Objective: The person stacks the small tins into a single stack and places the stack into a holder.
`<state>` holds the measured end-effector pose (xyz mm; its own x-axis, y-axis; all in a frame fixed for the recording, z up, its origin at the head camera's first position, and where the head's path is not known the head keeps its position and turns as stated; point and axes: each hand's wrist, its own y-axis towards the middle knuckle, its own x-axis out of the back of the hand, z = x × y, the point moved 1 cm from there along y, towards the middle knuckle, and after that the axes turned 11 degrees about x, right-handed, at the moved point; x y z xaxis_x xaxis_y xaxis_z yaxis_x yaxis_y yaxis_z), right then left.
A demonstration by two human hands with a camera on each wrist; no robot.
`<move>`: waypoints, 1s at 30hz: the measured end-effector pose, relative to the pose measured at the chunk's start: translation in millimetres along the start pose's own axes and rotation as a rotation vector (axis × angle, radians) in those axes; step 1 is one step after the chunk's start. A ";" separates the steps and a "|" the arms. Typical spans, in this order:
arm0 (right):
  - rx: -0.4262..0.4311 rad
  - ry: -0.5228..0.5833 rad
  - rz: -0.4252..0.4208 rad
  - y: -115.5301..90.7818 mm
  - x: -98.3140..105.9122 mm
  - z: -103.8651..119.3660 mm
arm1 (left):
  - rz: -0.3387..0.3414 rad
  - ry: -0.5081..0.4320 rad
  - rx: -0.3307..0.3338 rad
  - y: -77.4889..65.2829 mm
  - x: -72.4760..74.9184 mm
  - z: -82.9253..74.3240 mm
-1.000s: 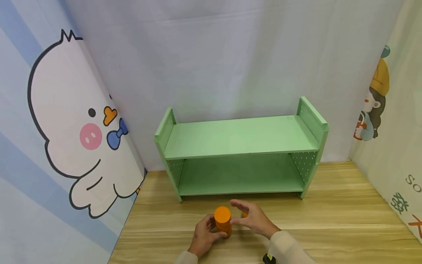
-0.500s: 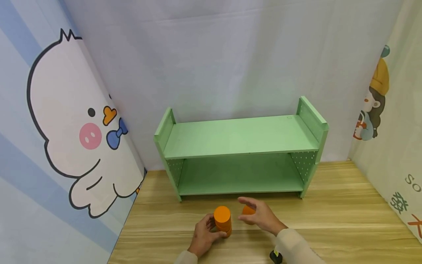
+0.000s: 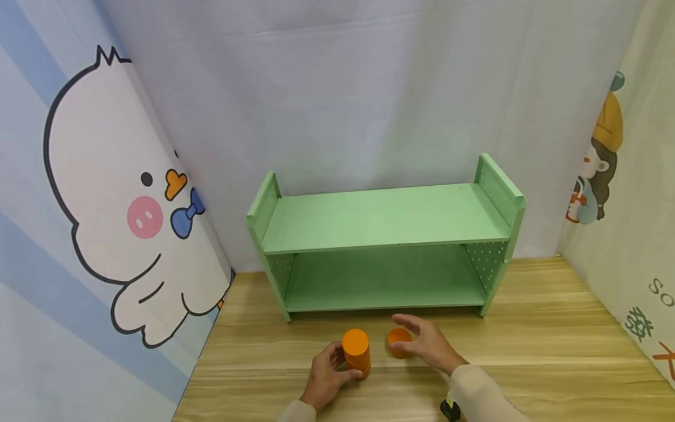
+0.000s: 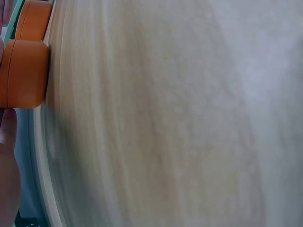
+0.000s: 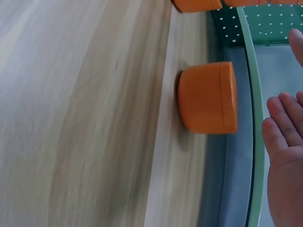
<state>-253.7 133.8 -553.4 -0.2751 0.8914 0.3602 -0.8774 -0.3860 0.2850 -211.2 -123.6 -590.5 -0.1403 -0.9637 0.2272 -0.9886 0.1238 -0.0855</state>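
Observation:
Two or more orange round boxes, each with a seam near its top, stand stacked (image 3: 355, 346) in front of the shelf in the head view. My left hand (image 3: 325, 375) holds this stack, thumb on the near side and fingers behind it. A single orange round box (image 3: 398, 339) stands on the table to the right; the right wrist view shows this box (image 5: 206, 98) upright. Just right of it is my right hand (image 3: 429, 346), fingers and thumb spread apart, with nothing held. In the left wrist view, part of my left hand (image 4: 7, 184) touches an orange box (image 4: 28, 73).
A light green two-tier shelf (image 3: 379, 217) stands behind the boxes, close to the back curtain. The wooden table (image 3: 527, 340) extends to both sides. A small black device (image 3: 450, 409) shows beside the right sleeve.
My right hand has moved right, away from the stack and past the single box, which now shows more fully. My left hand and the stack have stayed in place.

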 end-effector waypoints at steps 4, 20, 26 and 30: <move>-0.019 -0.011 -0.007 -0.7 3.5 -3.8 | -0.004 0.008 0.004 1.1 0.2 1.2; 0.009 -0.039 -0.002 -7.6 9.8 -12.4 | -0.006 -0.013 0.008 -15.0 2.1 -32.4; 0.016 -0.065 0.006 -9.5 9.1 -20.5 | -0.009 -0.013 0.017 -14.5 1.1 -33.1; 0.013 -0.070 0.008 -10.4 8.5 -23.6 | -0.009 -0.008 0.022 -14.1 0.9 -32.2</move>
<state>-256.2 151.0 -574.2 -0.2540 0.8696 0.4234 -0.8701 -0.3967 0.2927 -199.1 -118.7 -557.8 -0.1311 -0.9666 0.2201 -0.9884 0.1102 -0.1047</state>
